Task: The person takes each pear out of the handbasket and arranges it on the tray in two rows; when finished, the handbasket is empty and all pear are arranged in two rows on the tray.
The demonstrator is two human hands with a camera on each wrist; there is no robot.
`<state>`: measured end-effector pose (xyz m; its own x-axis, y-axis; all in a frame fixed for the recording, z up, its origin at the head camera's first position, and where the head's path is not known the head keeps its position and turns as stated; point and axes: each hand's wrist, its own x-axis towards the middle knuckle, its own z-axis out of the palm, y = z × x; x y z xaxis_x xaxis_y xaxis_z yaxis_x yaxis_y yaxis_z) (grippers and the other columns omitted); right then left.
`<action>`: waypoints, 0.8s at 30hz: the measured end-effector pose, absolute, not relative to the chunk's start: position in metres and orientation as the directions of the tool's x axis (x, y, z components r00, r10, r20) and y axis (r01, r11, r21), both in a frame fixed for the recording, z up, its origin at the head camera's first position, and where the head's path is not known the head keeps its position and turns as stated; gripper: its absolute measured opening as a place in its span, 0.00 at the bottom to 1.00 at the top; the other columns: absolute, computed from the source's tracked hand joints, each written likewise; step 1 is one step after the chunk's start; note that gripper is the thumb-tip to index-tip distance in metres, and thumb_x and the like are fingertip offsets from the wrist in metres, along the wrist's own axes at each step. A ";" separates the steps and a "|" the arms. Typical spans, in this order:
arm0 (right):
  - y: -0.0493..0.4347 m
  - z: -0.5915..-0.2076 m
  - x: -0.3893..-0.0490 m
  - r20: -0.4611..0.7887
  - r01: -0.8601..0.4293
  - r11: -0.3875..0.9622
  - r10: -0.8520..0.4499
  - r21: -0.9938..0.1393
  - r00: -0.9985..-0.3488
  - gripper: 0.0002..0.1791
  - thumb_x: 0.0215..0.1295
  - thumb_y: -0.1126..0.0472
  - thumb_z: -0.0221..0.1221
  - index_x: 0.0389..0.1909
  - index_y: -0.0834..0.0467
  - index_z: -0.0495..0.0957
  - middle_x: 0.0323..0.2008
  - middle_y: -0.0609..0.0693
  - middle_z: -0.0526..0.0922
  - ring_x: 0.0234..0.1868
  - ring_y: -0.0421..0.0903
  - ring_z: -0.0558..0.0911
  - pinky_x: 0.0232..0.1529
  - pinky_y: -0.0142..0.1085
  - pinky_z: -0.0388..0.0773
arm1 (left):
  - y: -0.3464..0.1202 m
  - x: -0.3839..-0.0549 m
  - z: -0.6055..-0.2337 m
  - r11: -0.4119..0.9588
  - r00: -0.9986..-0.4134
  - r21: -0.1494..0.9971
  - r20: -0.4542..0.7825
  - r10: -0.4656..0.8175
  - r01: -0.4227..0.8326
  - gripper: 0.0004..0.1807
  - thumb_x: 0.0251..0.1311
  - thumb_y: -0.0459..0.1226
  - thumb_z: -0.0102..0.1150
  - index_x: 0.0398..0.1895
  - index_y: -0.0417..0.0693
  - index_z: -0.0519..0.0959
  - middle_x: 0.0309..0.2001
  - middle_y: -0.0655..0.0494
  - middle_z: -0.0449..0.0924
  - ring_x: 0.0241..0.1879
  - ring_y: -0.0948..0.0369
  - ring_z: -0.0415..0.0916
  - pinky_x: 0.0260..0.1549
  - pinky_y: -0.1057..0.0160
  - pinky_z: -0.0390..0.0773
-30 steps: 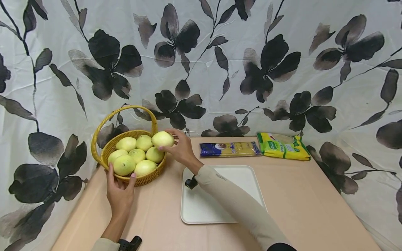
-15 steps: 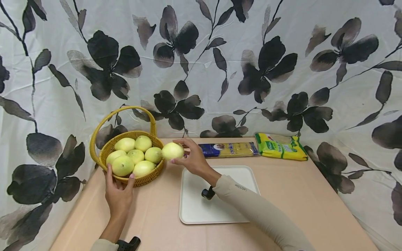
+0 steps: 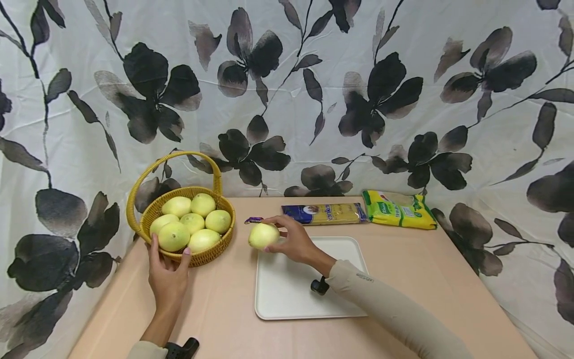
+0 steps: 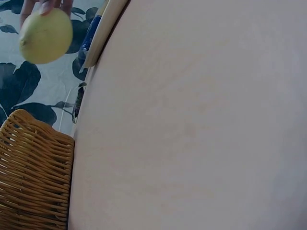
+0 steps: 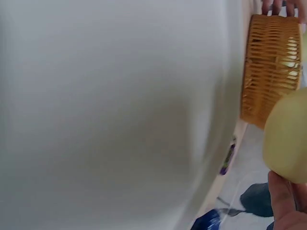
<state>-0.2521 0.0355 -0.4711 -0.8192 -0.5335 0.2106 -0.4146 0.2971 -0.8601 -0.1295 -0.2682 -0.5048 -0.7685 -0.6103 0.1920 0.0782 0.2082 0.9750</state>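
Note:
My right hand (image 3: 296, 242) grips a pale yellow-green lemon (image 3: 262, 237) between thumb and fingers, over the far left corner of the white tray (image 3: 287, 304). In the left wrist view the lemon (image 4: 46, 36) hangs from the fingertips. On the left stands a yellow wicker basket (image 3: 206, 257) with a tall arched handle, holding several more lemons (image 3: 174, 236). My left hand (image 3: 168, 279) holds the basket's near side, its index finger and thumb at the rim; its other fingers are partly hidden by the basket.
Behind the tray lie a blue and gold packet (image 3: 332, 213) and a green and yellow bag (image 3: 401, 210). A small purple-wrapped item (image 3: 253, 220) lies between basket and packet. A floral cloth (image 3: 314, 114) hangs along the table's back edge.
The right hand has carried the lemon from above the basket's right rim rightward and nearer, to the tray's far left corner. The left hand stays at the basket.

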 end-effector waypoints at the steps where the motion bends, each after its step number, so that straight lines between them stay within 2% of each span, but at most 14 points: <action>1: 0.037 -0.473 -0.253 0.206 -0.420 0.306 -0.542 -0.854 -0.814 0.37 0.52 0.64 0.82 0.65 0.47 0.82 0.66 0.49 0.80 0.67 0.51 0.78 0.65 0.48 0.83 | -0.268 -0.130 -0.505 0.209 -0.768 0.975 0.193 -0.611 0.078 0.52 0.72 0.32 0.64 0.88 0.65 0.44 0.88 0.59 0.35 0.86 0.53 0.42 0.78 0.69 0.57; 6: 0.044 -0.481 -0.256 0.178 -0.452 0.360 -0.588 -0.816 -0.789 0.38 0.49 0.65 0.83 0.64 0.49 0.82 0.64 0.49 0.81 0.67 0.51 0.79 0.64 0.46 0.84 | -0.269 -0.130 -0.506 0.213 -0.766 0.974 0.192 -0.614 0.074 0.52 0.72 0.33 0.64 0.88 0.66 0.44 0.88 0.60 0.36 0.86 0.53 0.43 0.78 0.70 0.58; 12: 0.047 -0.486 -0.258 0.162 -0.489 0.393 -0.627 -0.779 -0.762 0.38 0.49 0.64 0.83 0.64 0.49 0.82 0.64 0.48 0.82 0.70 0.50 0.78 0.66 0.45 0.83 | -0.269 -0.130 -0.505 0.205 -0.767 0.976 0.185 -0.614 0.072 0.52 0.72 0.32 0.64 0.88 0.67 0.44 0.88 0.58 0.35 0.86 0.52 0.43 0.78 0.70 0.58; 24: 0.055 -0.486 -0.273 0.118 -0.481 0.349 -0.700 -0.804 -0.704 0.40 0.53 0.69 0.80 0.69 0.53 0.79 0.69 0.52 0.79 0.72 0.52 0.77 0.69 0.45 0.80 | -0.267 -0.129 -0.503 0.190 -0.767 0.978 0.187 -0.614 0.087 0.52 0.71 0.31 0.64 0.88 0.65 0.44 0.89 0.55 0.34 0.86 0.52 0.43 0.78 0.69 0.58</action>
